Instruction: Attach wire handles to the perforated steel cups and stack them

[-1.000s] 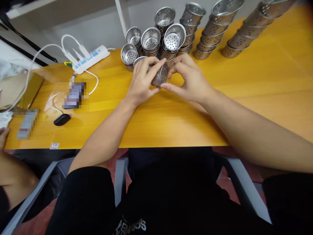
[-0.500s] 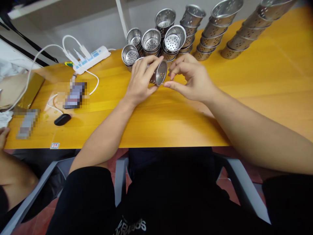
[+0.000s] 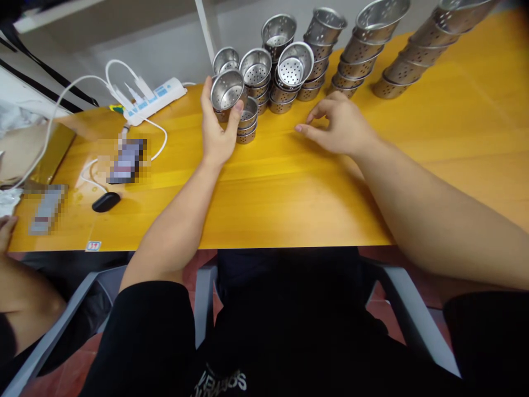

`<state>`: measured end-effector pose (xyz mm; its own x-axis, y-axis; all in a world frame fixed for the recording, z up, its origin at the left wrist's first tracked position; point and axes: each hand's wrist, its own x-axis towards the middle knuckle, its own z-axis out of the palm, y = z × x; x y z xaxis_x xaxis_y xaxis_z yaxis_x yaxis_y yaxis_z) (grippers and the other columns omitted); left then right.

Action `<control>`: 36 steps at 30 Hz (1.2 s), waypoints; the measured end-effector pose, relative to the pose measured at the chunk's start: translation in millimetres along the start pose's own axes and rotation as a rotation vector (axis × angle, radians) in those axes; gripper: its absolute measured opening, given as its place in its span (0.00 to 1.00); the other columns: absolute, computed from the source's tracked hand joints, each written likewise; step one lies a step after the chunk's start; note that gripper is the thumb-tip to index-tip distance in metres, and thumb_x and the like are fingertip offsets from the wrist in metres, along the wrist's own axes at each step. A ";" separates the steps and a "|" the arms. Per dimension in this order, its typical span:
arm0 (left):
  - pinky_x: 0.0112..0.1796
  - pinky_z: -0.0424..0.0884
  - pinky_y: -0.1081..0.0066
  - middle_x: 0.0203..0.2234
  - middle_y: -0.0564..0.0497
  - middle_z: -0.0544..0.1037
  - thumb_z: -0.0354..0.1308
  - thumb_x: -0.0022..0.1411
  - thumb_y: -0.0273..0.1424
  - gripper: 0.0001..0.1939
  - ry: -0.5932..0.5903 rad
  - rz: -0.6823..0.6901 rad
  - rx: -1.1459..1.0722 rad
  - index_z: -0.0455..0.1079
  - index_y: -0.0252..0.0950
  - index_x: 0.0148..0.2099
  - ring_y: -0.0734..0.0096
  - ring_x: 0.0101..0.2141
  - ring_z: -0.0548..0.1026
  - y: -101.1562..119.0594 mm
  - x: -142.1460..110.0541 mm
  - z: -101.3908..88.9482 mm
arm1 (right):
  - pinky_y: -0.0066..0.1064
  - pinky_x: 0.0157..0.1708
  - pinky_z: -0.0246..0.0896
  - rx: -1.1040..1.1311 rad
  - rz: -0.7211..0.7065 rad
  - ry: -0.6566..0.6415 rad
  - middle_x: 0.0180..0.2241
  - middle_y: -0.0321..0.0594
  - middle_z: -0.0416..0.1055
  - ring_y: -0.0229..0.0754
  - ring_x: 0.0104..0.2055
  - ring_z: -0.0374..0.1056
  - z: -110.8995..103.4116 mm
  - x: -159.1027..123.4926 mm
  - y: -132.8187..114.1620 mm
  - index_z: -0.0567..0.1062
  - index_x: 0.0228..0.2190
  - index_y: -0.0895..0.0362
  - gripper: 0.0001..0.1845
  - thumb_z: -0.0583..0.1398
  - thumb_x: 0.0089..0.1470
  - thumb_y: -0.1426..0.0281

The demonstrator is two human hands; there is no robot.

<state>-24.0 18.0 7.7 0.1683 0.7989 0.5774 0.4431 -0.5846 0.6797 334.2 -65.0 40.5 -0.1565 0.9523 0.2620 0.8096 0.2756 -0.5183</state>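
Note:
A perforated metal cup (image 3: 228,94) is in my left hand (image 3: 219,138), tilted so its mouth faces up toward me. My thumb presses the near side of its rim and the fingers wrap the left side. Directly below and right of it stands a short stack of similar cups (image 3: 247,129). My right hand (image 3: 341,124) hovers low over the table, right of the cups. Its fingers are loosely curled, with the thumb stretched out to the left and apart from them. Nothing shows between them.
Behind my hands stand more stacked cups (image 3: 255,69), with taller leaning stacks (image 3: 359,55) to the right. A white power strip (image 3: 155,102) with cables, a blurred phone (image 3: 128,160) and a black oval object (image 3: 106,202) lie left. Another person's hand (image 3: 6,231) rests at the far left.
My left hand has moved left and up with the cup, turning its mouth upward. My right hand has drawn away to the right from the cup. The short stack is now uncovered.

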 end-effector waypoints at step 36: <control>0.94 0.59 0.38 0.78 0.52 0.87 0.69 0.76 0.78 0.51 -0.231 0.169 0.167 0.67 0.57 0.85 0.53 0.96 0.56 86.9 -7.5 -73.1 | 0.66 0.75 0.78 0.057 -0.055 -0.104 0.53 0.55 0.85 0.68 0.61 0.77 5.7 -2.9 10.6 0.85 0.44 0.46 0.21 0.77 0.73 0.43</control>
<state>-51.1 -49.1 95.5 0.4383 0.7145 0.5453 0.5267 -0.6958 0.4884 340.1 -64.0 29.6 -0.2604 0.9431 0.2069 0.7649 0.3323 -0.5518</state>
